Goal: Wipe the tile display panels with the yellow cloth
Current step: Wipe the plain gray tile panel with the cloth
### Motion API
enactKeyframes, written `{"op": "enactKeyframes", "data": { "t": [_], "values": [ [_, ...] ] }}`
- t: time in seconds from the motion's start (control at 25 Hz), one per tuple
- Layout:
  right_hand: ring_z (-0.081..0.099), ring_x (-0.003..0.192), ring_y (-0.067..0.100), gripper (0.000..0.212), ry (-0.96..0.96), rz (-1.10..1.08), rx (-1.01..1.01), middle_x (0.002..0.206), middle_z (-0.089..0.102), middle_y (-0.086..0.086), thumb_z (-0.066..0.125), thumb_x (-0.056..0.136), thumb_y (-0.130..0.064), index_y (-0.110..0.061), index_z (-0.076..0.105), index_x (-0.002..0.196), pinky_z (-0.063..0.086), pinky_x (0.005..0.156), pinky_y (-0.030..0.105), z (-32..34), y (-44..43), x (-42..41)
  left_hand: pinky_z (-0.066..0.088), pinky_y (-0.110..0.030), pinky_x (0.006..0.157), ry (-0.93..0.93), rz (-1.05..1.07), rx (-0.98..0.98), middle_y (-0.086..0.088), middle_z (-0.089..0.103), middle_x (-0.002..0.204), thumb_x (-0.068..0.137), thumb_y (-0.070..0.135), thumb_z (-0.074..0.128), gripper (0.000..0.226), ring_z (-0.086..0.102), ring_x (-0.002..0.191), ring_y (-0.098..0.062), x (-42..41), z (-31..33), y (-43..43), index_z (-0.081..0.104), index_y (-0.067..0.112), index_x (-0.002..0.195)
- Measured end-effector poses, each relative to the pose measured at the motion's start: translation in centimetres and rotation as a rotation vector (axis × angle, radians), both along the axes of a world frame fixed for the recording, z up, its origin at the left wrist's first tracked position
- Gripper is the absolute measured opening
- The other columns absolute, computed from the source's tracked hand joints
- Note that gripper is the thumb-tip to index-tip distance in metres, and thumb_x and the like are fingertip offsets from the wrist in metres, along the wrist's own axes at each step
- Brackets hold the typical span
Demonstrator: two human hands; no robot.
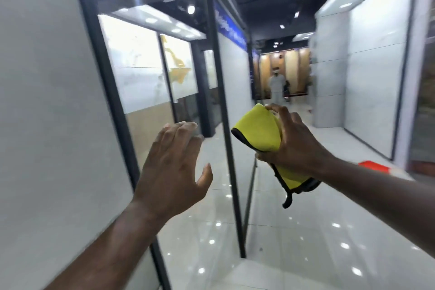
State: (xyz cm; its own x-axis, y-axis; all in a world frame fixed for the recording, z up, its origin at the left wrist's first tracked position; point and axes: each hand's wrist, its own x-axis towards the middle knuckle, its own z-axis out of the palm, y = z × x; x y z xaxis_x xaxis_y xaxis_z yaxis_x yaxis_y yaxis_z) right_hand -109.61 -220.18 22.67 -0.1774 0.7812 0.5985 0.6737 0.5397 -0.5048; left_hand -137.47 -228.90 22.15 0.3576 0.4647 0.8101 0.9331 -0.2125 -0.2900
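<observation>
Pinched in the right hand [296, 146], the folded yellow cloth [259, 132] was in the air, apart from the grey tile panel [47, 101], while the left hand [171, 167] hovered with spread fingers, and the cloth's loose dark edge could probably catch the black frame [221, 101].

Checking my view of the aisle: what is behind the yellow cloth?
The yellow cloth, gripped by the right hand, is held up in front of glossy floor tiles. The floor patch directly behind it and the hand's palm are covered.
</observation>
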Motion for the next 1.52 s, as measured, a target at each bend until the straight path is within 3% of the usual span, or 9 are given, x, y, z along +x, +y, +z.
{"op": "enactKeyframes", "data": {
  "t": [0.16, 0.32, 0.44, 0.68, 0.92, 1.16, 1.32, 1.52],
  "values": [
    [0.058, 0.103, 0.03, 0.116, -0.072, -0.181, -0.002, 0.132, 0.037, 0.002, 0.093, 0.065, -0.053, -0.056, 0.015, 0.151, 0.055, 0.08, 0.042, 0.2, -0.4, 8.9, 0.034, -0.057, 0.127, -0.002, -0.167, -0.061, -0.015, 0.057, 0.145, 0.089, 0.039, 0.067, 0.05, 0.051, 0.141, -0.038, 6.8, -0.9, 5.4, 0.069, 0.006, 0.126],
    [0.054, 0.111, 0.032, 0.12, -0.071, -0.271, -0.006, 0.138, 0.032, 0.001, 0.092, 0.065, -0.062, -0.057, 0.01, 0.152, 0.057, 0.086, 0.05, 0.2, 3.2, 16.3, 0.037, -0.059, 0.125, 0.024, -0.234, -0.041, -0.018, 0.058, 0.145, 0.088, 0.039, 0.078, 0.054, 0.053, 0.141, -0.038, 13.4, -0.2, 12.0, 0.07, 0.004, 0.128],
    [0.053, 0.11, 0.03, 0.119, -0.073, -0.275, 0.01, 0.142, 0.03, 0.0, 0.092, 0.068, -0.059, -0.057, 0.009, 0.152, 0.053, 0.08, 0.042, -0.7, 7.5, 21.2, 0.035, -0.058, 0.127, 0.059, -0.238, -0.05, -0.018, 0.058, 0.148, 0.087, 0.039, 0.083, 0.057, 0.051, 0.143, -0.038, 18.6, 0.3, 17.9, 0.07, 0.005, 0.13],
    [0.053, 0.106, 0.025, 0.117, -0.121, -0.245, 0.001, 0.141, 0.028, -0.002, 0.092, 0.07, -0.056, -0.054, 0.01, 0.153, 0.052, 0.077, 0.036, -0.4, 17.4, 28.1, 0.029, -0.051, 0.13, 0.094, -0.174, -0.007, -0.016, 0.059, 0.147, 0.09, 0.042, 0.068, 0.054, 0.053, 0.142, -0.038, 23.3, 0.6, 27.5, 0.072, 0.004, 0.129],
    [0.058, 0.103, 0.029, 0.117, -0.122, -0.149, 0.033, 0.14, 0.028, -0.005, 0.092, 0.068, -0.06, -0.056, 0.011, 0.152, 0.059, 0.079, 0.044, 0.7, 30.0, 26.7, 0.023, -0.044, 0.132, 0.087, -0.101, 0.011, -0.014, 0.059, 0.146, 0.088, 0.04, 0.07, 0.053, 0.054, 0.14, -0.036, 22.4, 1.5, 37.0, 0.072, 0.005, 0.128],
    [0.052, 0.115, 0.027, 0.118, -0.135, -0.042, 0.065, 0.145, 0.026, -0.005, 0.093, 0.068, -0.059, -0.058, 0.008, 0.151, 0.06, 0.087, 0.051, 1.3, 46.1, 21.6, 0.031, -0.051, 0.13, 0.031, 0.007, 0.014, -0.012, 0.058, 0.149, 0.088, 0.043, 0.067, 0.056, 0.049, 0.145, -0.036, 17.8, 1.2, 50.3, 0.069, 0.007, 0.131],
    [0.049, 0.116, 0.023, 0.118, -0.135, 0.023, 0.119, 0.144, 0.027, -0.005, 0.092, 0.069, -0.058, -0.064, 0.007, 0.15, 0.052, 0.089, 0.04, 4.0, 57.5, 17.4, 0.027, -0.047, 0.13, -0.022, 0.047, 0.041, -0.011, 0.055, 0.151, 0.088, 0.045, 0.065, 0.058, 0.047, 0.146, -0.034, 13.7, 3.3, 61.0, 0.069, 0.007, 0.133],
    [0.051, 0.112, 0.022, 0.107, -0.096, 0.102, 0.16, 0.134, 0.026, -0.012, 0.089, 0.075, -0.056, -0.072, 0.01, 0.147, 0.05, 0.088, 0.036, 6.1, 68.0, 14.4, 0.039, -0.053, 0.121, -0.034, 0.099, 0.064, -0.017, 0.057, 0.15, 0.088, 0.041, 0.075, 0.056, 0.05, 0.141, -0.039, 11.8, 6.4, 70.9, 0.068, 0.006, 0.131]
  ]
}}
